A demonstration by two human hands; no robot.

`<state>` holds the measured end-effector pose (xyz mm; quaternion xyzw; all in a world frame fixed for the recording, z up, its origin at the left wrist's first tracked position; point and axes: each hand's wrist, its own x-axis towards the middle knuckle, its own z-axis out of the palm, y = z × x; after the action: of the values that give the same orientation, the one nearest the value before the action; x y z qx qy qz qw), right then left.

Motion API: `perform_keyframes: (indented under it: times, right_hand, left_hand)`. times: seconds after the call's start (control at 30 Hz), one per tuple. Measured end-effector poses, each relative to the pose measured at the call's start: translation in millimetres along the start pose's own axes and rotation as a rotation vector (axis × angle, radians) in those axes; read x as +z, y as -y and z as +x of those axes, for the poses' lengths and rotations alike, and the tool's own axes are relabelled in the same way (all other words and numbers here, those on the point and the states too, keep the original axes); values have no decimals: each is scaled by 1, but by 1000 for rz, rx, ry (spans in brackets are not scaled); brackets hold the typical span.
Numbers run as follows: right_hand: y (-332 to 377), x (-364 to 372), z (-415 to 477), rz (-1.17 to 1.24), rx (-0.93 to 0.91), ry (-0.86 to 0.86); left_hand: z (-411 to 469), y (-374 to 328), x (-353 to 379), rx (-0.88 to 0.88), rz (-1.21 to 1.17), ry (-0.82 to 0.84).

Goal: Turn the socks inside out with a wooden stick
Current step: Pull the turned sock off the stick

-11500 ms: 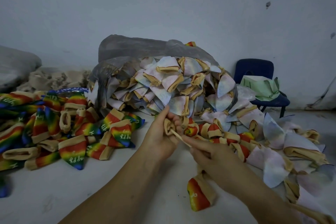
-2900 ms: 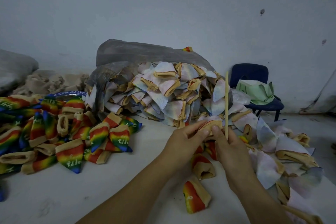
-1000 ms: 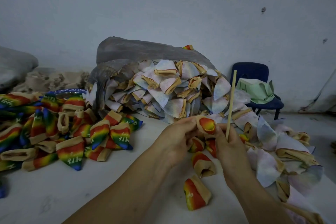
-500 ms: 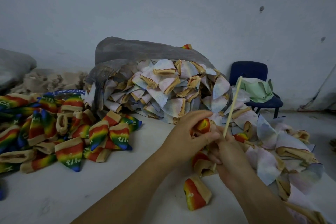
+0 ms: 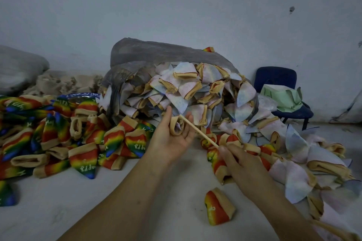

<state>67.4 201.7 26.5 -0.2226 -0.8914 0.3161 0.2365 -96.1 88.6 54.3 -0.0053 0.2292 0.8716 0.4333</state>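
Clearly much is left: beyond the fingertips, a grey plastic sack spills a big heap of pale, washed-out socks with tan cuffs, which also trails past the right hand's knuckles. These look unturned, and I judge them the larger share. Out past the left thumb lies a wide pile of bright rainbow-striped socks, apparently the finished ones, and one more rainbow sock sits below the right wrist.

The left hand is palm-up, thumb and fingers curled round a bunched tan-cuffed sock. The right hand pinches the near end of a thin, light wooden stick, whose far tip meets the sock's cuff at the left fingertips. This sock seems at the start of its turn.
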Motion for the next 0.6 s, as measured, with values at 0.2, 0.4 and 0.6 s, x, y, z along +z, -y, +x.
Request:
perform_keyframes:
  times: [0.2, 0.4, 0.6]
  right_hand:
    - [2, -3, 0, -237, -111, -24]
    - [3, -7, -1, -380, -194, -37]
    - [3, -3, -2, -345, -199, -50]
  left_hand:
    - [1, -6, -2, 30, 14, 70]
    - [3, 1, 0, 161, 333, 20]
    - [0, 11, 2, 146, 267, 70]
